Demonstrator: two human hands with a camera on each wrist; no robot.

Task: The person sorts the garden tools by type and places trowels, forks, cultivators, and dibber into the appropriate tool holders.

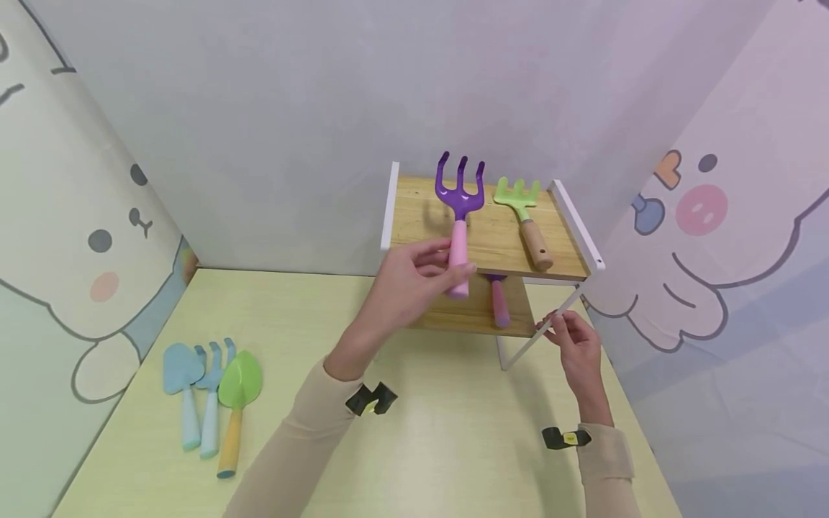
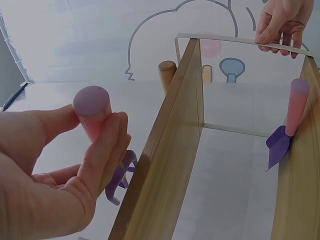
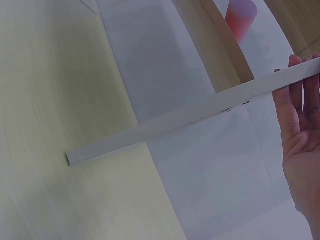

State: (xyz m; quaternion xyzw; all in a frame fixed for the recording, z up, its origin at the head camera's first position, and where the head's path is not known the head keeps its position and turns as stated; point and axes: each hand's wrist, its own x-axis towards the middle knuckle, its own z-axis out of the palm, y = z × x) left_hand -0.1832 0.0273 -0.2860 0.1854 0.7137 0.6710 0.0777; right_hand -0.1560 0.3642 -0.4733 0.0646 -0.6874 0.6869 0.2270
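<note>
My left hand (image 1: 404,284) holds a purple hand fork (image 1: 460,200) by its pink handle, prongs pointing away, at the front of the upper board (image 1: 421,212) of a two-tier shelf. Whether the prongs touch the board, I cannot tell. To its right a green hand rake (image 1: 518,196) with a wooden handle lies on that same board. A purple trowel (image 2: 278,146) with a pink handle lies on the lower board (image 1: 447,314), its blade mostly hidden in the head view. At the shelf's right side, my right hand (image 1: 579,352) pinches the white metal leg (image 3: 190,112) between thumb and fingers.
On the left of the pale table (image 1: 304,309) lie a blue shovel (image 1: 181,368), a blue hand fork (image 1: 211,378) and a green trowel (image 1: 240,379) with a yellowish handle. A cloth backdrop (image 1: 291,129) with cartoon animals stands behind and at both sides.
</note>
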